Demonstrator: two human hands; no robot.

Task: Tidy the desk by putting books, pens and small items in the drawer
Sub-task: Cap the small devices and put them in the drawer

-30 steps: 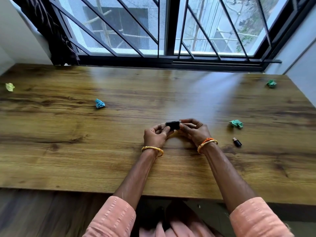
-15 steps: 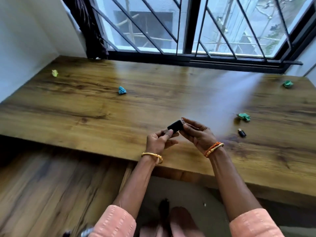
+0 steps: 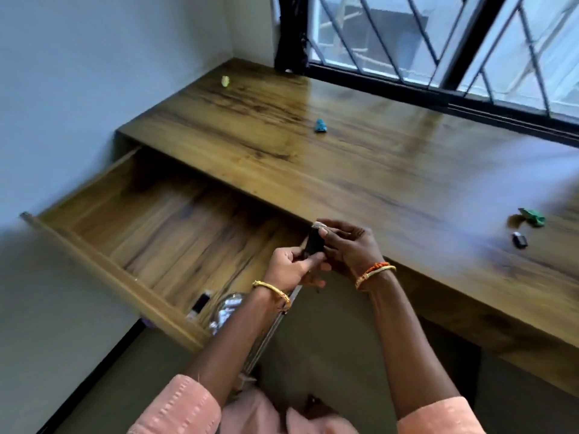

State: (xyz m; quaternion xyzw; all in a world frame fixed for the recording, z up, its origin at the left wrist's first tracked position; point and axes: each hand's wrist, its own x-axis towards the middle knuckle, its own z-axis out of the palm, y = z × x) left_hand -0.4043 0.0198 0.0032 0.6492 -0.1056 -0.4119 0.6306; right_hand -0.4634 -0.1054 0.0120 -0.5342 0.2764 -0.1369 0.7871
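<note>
A small black rectangular item with a silver end (image 3: 315,241) is held upright between both hands. My left hand (image 3: 289,270) grips its lower end and my right hand (image 3: 351,245) pinches its upper part. The hands hover over the right end of the open wooden drawer (image 3: 103,261), just below the front edge of the wooden desk (image 3: 360,170). Inside the drawer's near right corner lie a small dark bottle-like item (image 3: 200,303) and a shiny clear object (image 3: 227,311), both blurred.
On the desk lie a blue crumpled paper (image 3: 320,126), a yellow-green scrap (image 3: 225,80) at the far left, a green crumpled paper (image 3: 531,217) and a small black cap-like piece (image 3: 520,240) at the right. A barred window runs along the back; a wall stands left.
The view has swung left and down, so the open drawer now shows. Both hands moved with the black item from above the desk to over the drawer, turning it upright.
</note>
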